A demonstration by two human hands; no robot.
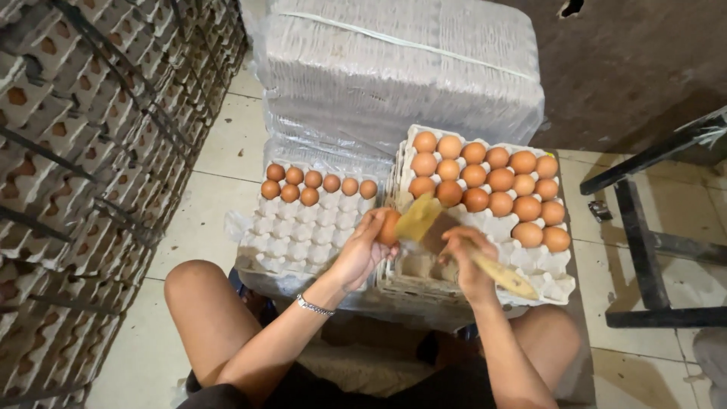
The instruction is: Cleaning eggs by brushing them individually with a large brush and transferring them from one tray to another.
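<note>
My left hand [362, 250] holds a brown egg [389, 226] over the gap between two egg trays. My right hand [468, 261] grips a yellowish wooden-handled brush [454, 241], whose broad head rests against the egg. The left white tray [291, 235] carries two short rows of brown eggs [314, 185] at its far edge. On the right, a stack of trays [541, 269] holds several rows of brown eggs [488, 180], with the near cups bare. A metal bracelet [314, 306] circles my left wrist.
A tall wire rack of stacked egg trays [83, 151] fills the left side. Plastic-wrapped bundles of trays [401, 68] stand behind the two trays. A dark metal frame [644, 242] stands at right on the tiled floor. My bare knees [201, 291] flank the trays.
</note>
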